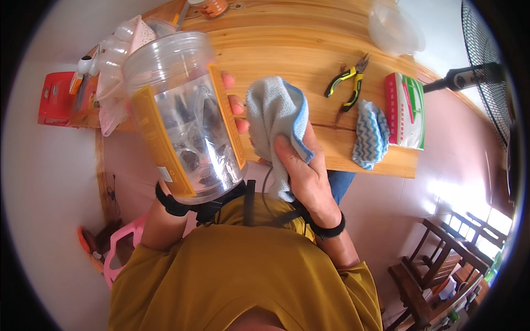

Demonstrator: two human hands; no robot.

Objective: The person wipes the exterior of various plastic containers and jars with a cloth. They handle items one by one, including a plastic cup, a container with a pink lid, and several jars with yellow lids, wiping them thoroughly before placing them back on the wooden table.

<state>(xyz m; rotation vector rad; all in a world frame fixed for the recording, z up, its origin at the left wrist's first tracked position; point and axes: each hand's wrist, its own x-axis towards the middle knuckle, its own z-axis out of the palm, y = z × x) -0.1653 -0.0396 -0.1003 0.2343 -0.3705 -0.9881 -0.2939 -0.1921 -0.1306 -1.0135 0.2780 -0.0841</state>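
Note:
A large clear plastic jar (pixel 194 124) with a yellow-edged label is held up, tilted, over the near side of the wooden table. My left hand (pixel 236 103) grips it from behind; only its fingertips show past the jar's right side, and the palm is hidden. Just right of the jar, my right hand (pixel 304 165) pinches a pale grey-blue cloth (pixel 271 111) with a blue edge, thumb on top. The cloth bunches upward and hangs below the fingers. Whether the jar has anything inside is unclear through the reflections.
On the wooden table (pixel 281 45) lie pliers (pixel 350 80) with yellow-black handles, a zigzag-patterned cloth (pixel 369 136), a packet (pixel 405 111), and a translucent bowl (pixel 395 29). Clear plastic packaging (pixel 114 58) and a red box (pixel 57 98) are at the left. A fan (pixel 484 74) stands right.

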